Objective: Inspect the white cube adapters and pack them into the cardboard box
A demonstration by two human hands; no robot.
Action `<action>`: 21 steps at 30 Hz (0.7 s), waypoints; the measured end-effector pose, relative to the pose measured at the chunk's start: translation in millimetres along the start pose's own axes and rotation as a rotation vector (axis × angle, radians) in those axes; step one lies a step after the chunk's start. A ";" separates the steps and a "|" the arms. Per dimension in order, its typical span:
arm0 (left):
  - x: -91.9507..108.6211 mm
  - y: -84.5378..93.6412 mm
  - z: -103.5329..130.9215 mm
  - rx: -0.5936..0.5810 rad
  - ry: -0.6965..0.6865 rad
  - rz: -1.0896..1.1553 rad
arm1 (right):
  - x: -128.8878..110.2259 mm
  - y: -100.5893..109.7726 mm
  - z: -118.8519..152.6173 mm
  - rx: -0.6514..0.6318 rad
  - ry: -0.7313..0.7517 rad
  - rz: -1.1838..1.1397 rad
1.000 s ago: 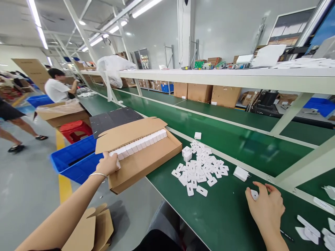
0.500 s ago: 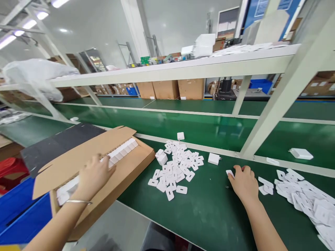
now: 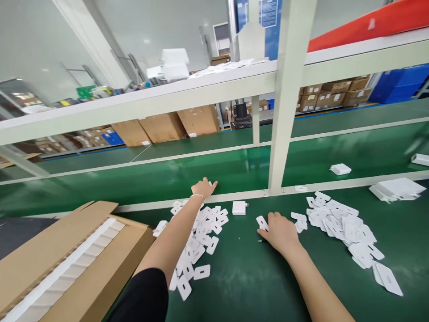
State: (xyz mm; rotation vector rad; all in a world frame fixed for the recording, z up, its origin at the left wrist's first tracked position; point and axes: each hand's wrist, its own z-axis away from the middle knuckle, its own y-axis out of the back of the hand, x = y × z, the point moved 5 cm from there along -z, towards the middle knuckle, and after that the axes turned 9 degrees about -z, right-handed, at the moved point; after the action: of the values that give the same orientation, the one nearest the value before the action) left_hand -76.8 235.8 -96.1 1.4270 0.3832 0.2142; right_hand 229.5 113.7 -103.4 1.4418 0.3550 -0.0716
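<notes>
Stretched out to the belt's near edge, my left hand (image 3: 202, 188) closes around a small white charger (image 3: 210, 183), mostly covered by the fingers. My right hand (image 3: 282, 230) rests low over the green bench, with a white slotted plate (image 3: 262, 222) between thumb and forefinger. A thin metal tip (image 3: 261, 241) pokes out below that thumb; the rest of it is hidden. Beneath my left forearm lies a heap of white slotted plates (image 3: 197, 243). A white plug charger (image 3: 239, 208) sits between the two hands.
An open cardboard box (image 3: 130, 250) with a row of white pieces (image 3: 67, 281) stands at left. More flat plates (image 3: 348, 228) and a stack of white parts (image 3: 398, 188) lie right. A frame post (image 3: 284, 112) rises beyond the bench, carrying a shelf (image 3: 201, 89).
My left hand has left the box and reached forward right to the charger at the belt edge. My right hand stays by the slotted plate. The view has swung right.
</notes>
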 end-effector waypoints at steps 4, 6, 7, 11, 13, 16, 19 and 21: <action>30.2 -12.5 -3.3 0.036 -0.076 0.083 | -6.4 -4.1 1.3 -0.001 0.039 -0.012; 38.1 -11.3 2.8 0.089 -0.151 0.154 | -8.8 -5.4 1.9 0.016 0.043 -0.012; 40.3 -8.8 8.0 0.124 -0.195 0.197 | -9.9 -5.5 2.2 0.030 0.042 -0.012; 37.5 4.8 48.7 0.281 -0.364 0.362 | -14.5 -4.7 1.2 0.109 0.032 -0.035; 30.0 11.8 83.5 0.396 -0.462 0.490 | -16.7 -6.0 -0.5 0.161 0.035 -0.063; 13.1 19.9 147.3 0.597 -0.646 0.771 | -23.1 -8.4 -1.2 0.314 0.129 -0.188; -3.1 17.6 200.6 0.686 -0.674 0.850 | -32.0 -10.5 4.5 0.471 0.296 -0.425; -11.3 13.4 224.5 0.719 -0.648 0.869 | -37.8 -12.1 10.1 0.505 0.373 -0.578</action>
State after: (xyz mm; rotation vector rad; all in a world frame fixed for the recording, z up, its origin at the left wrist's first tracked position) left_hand -0.2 27.2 -59.7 2.2012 -0.7982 0.3077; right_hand 192.6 96.0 -103.5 1.8082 1.1178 -0.3840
